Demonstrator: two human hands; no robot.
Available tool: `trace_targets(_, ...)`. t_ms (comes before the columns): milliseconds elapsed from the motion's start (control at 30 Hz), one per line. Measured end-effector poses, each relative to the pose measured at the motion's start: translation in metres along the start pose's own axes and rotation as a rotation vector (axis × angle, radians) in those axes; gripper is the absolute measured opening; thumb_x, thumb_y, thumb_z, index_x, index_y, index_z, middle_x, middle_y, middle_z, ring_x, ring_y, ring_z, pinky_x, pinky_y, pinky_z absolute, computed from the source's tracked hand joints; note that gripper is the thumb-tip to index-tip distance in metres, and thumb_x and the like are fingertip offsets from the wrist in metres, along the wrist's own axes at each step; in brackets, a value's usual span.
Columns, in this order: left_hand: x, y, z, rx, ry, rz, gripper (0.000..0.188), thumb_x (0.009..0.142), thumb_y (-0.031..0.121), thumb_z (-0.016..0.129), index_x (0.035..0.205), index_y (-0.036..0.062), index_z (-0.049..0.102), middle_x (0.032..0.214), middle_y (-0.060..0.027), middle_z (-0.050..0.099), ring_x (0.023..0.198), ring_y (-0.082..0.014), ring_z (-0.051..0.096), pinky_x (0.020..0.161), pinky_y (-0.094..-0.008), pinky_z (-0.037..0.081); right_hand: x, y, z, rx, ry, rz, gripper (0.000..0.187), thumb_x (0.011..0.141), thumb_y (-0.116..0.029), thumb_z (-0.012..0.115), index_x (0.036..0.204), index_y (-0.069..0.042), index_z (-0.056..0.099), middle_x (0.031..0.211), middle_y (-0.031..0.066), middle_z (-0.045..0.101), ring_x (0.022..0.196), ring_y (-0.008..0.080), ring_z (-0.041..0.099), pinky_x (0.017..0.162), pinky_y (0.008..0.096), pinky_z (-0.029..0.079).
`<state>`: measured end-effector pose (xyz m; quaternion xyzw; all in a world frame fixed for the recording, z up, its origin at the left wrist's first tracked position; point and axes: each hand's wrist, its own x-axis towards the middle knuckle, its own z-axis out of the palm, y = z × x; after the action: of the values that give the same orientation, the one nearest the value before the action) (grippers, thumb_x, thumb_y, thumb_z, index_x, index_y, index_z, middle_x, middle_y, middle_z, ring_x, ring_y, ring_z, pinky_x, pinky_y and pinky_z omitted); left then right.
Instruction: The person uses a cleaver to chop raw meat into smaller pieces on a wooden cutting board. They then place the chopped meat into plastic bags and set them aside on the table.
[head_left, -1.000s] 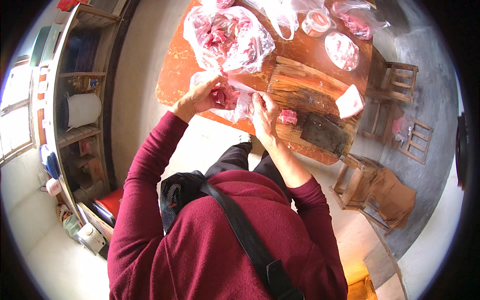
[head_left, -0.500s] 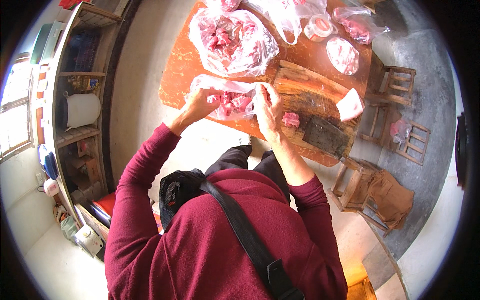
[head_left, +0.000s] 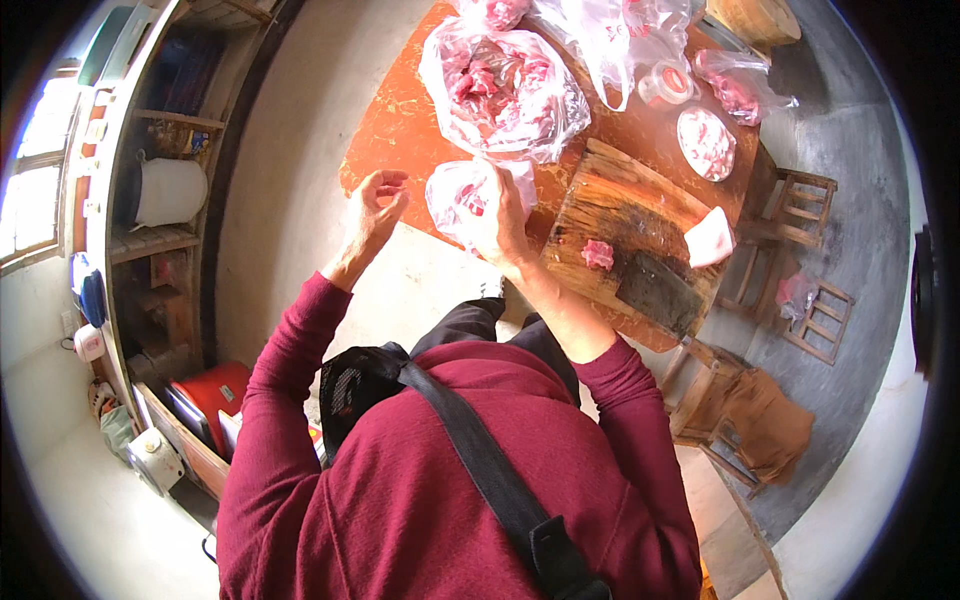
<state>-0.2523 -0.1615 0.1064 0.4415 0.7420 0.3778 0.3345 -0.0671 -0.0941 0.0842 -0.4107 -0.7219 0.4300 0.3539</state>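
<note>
The reddish-brown counter fills the upper middle of the view, its near edge running on a slant above the pale floor. On it, toward the far side, lies a large clear plastic bag of raw meat pieces, crumpled and open, pink and red showing through the film. To the right of it sits a worn wooden chopping board, its long axis slanting from upper left to lower right; a dark cleaver lies flat at its near end with a small raw piece of meat just beside the blade and a white block of fat at the board's right edge. The small clear bag of meat hangs over the counter's near edge, between the big bag and the person's body; it is pale and wrinkled, with red bits visible through it, and its long axis runs roughly up and down in the view, gathered top toward the right hand. The right hand is closed around that gathered part, gripping the film. The left hand is raised off the counter's edge, well apart from the bag, holding nothing, its fingers loosely curled with the tips drawn near the thumb.
</note>
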Motion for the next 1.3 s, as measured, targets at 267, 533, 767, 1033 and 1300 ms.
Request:
trace_targets(267, -0.012, -0.029, -0.007, -0.188, -0.005, -0.075, 0.028, 0.082, 0.012, 0.057, 0.107, 0.0003, 0.056, 0.1, -0.0066, 0.056, 0.086, -0.0118, 0.055, 0.072, -0.0266, 0.048, -0.029, 0.029, 0.035, 0.018, 0.092, 0.213, 0.084, 0.061, -0.008, 0.076, 0.13, 0.0, 0.029, 0.118, 0.0214, 0.042, 0.11, 0.0332, 0.042, 0.094, 0.0422, 0.034)
trace_targets(533, -0.007, -0.019, -0.006, -0.294, -0.104, -0.05, 0.031, 0.085, 0.014, 0.058, 0.112, 0.0, 0.054, 0.105, -0.0073, 0.055, 0.088, -0.0131, 0.056, 0.075, -0.0275, 0.049, -0.013, -0.015, 0.002, 0.545, -0.252, 0.582, 0.019, 0.086, -0.014, 0.057, 0.076, 0.002, 0.062, 0.059, 0.0042, 0.057, 0.049, 0.0084, 0.05, 0.042, 0.0231, 0.038)
trace_targets(767, 0.004, 0.005, 0.008, -0.29, -0.115, -0.027, 0.027, 0.085, 0.014, 0.057, 0.108, -0.0001, 0.056, 0.1, -0.0054, 0.056, 0.085, -0.0114, 0.055, 0.073, -0.0262, 0.048, 0.048, -0.108, -0.14, 0.857, 0.012, 0.422, 0.012, 0.087, -0.01, 0.055, 0.081, -0.003, 0.063, 0.067, 0.0027, 0.06, 0.051, 0.0047, 0.049, 0.044, 0.0182, 0.039)
trace_targets(1033, 0.017, 0.026, 0.048, -0.257, -0.168, 0.009, 0.023, 0.086, 0.013, 0.057, 0.106, 0.001, 0.057, 0.1, -0.0046, 0.057, 0.085, -0.0117, 0.057, 0.073, -0.0259, 0.048, 0.106, -0.144, -0.295, 0.565, 0.119, 0.056, 0.019, 0.09, -0.016, 0.053, 0.091, 0.002, 0.058, 0.066, 0.0026, 0.054, 0.068, 0.016, 0.057, 0.073, 0.0311, 0.049)
trace_targets(1300, 0.028, 0.054, 0.085, -0.215, -0.159, -0.007, 0.021, 0.084, 0.008, 0.056, 0.103, 0.0, 0.058, 0.093, -0.0033, 0.058, 0.079, -0.0083, 0.054, 0.069, -0.0233, 0.046, 0.191, -0.043, -0.386, 0.307, 0.376, 0.056, 0.019, 0.088, -0.015, 0.056, 0.078, 0.002, 0.057, 0.063, 0.0021, 0.052, 0.051, 0.0092, 0.047, 0.048, 0.0229, 0.039)
